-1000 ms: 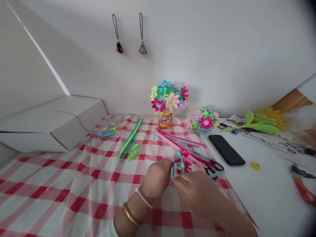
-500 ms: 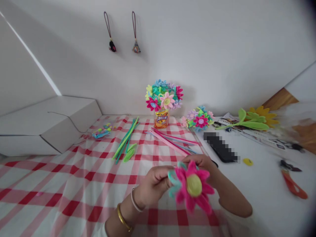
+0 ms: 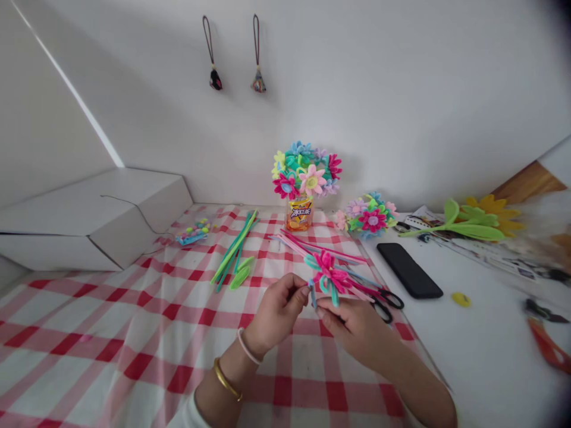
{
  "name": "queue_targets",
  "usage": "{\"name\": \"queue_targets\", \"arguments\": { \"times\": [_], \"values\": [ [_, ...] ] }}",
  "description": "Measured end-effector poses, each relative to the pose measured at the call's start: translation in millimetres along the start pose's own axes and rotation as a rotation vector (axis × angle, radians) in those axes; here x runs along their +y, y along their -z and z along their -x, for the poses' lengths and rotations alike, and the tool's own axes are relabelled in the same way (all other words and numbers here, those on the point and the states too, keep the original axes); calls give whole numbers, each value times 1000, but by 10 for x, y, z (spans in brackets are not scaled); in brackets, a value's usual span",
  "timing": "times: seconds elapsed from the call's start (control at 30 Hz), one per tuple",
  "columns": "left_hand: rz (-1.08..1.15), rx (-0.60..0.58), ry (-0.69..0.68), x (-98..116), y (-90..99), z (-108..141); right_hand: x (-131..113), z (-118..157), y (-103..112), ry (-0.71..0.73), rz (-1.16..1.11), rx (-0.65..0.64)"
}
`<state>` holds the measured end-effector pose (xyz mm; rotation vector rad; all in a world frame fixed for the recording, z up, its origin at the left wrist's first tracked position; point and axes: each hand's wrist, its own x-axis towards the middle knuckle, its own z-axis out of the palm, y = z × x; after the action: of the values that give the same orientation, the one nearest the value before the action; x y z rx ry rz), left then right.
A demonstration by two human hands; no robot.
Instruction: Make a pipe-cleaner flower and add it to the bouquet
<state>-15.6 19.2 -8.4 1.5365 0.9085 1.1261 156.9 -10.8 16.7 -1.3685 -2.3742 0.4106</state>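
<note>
A magenta fuzzy flower (image 3: 329,270) with teal leaf loops stands tilted just above my two hands, turned away from me. My left hand (image 3: 280,309), with a pink band and a gold bangle at the wrist, pinches at a thin blue piece (image 3: 312,292) below the flower. My right hand (image 3: 350,324) is closed on the flower's lower end, its fingertips close to my left fingertips. Black-handled scissors (image 3: 387,302) lie just beyond my right hand. Pink and blue fuzzy stems (image 3: 352,258) lie behind the flower.
Green stems (image 3: 232,249) and green leaf loops (image 3: 242,274) lie on the checked cloth. A flower-filled jar (image 3: 298,215) stands at the back, with a small bouquet (image 3: 372,219) beside it. A phone (image 3: 409,270) lies at right, a white box (image 3: 98,217) at left.
The magenta flower has moved up and away from me, and its yellow centre no longer faces me. My hands now work below it. The view has shifted slightly, showing the scissors.
</note>
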Motion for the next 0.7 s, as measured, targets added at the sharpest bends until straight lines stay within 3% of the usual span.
{"name": "queue_targets", "arguments": {
  "times": [0.1, 0.17, 0.3, 0.37, 0.47, 0.57, 0.63, 0.7],
  "values": [
    [-396, 88, -123, -16, 0, 3, -80, 44, -49, 88, 134, -17],
    [-621, 70, -193, -42, -28, 18, -105, 78, -94, 141, 251, -15],
    [-1029, -218, -380, -68, -67, 49, -100, 131, -71, 233, 385, -3],
    [-1081, -325, -459, -43, -60, 59, -61, 130, 29, 241, 370, 42],
    [-846, -455, -494, 30, -50, 81, 61, 86, 230, 191, 152, 79],
    [-292, -596, -330, 88, -76, 124, 218, 28, 356, 24, -306, 7],
    [93, -574, -126, 87, -107, 152, 287, 1, 350, -84, -583, -22],
    [395, -439, 18, 56, -134, 159, 298, -20, 281, -116, -720, -7]
  ]
}}
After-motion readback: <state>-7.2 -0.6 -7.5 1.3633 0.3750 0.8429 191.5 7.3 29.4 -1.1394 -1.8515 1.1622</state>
